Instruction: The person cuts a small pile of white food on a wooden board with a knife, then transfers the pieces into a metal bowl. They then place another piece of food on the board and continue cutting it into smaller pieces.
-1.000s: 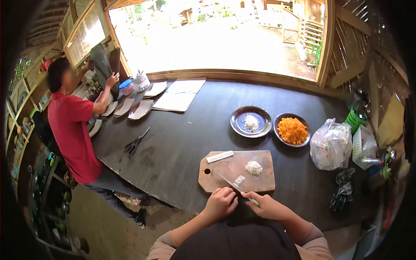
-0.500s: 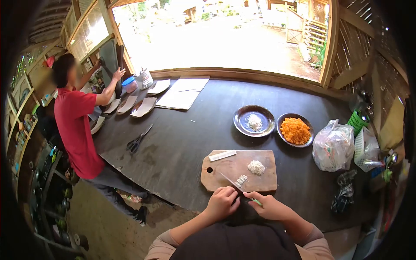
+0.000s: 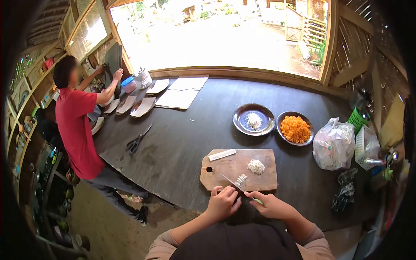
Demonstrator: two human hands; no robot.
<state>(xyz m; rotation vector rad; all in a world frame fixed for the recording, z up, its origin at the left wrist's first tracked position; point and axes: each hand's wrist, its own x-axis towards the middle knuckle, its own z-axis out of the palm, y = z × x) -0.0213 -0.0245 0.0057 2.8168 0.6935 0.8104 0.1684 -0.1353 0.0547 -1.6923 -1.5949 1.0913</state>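
Note:
My right hand (image 3: 273, 206) grips a knife (image 3: 232, 180) by its green handle; the thin blade points up and left over the wooden cutting board (image 3: 219, 177). Beside it, my left hand (image 3: 222, 203) has bent fingers at the board's front edge, near the blade; whatever they hold is hidden. Right by the blade lies a short row of thin white slivers (image 3: 241, 179). Farther back on the board is a heap of finely cut white shreds (image 3: 256, 167). A whole white block (image 3: 222, 154) rests along the back left edge, above the board's hole.
Behind the board stand a dark plate (image 3: 238, 128) of white shreds and a bowl of chopped orange food (image 3: 296, 129). Plastic bags (image 3: 334, 143) and baskets sit right. Scissors (image 3: 138, 139) lie left. A person in red (image 3: 77, 125) handles a dark panel (image 3: 113, 65) near paper-lined plates.
My left hand's index finger has lifted a little; the knife stays nearly in place. The person in red has shifted the dark panel slightly.

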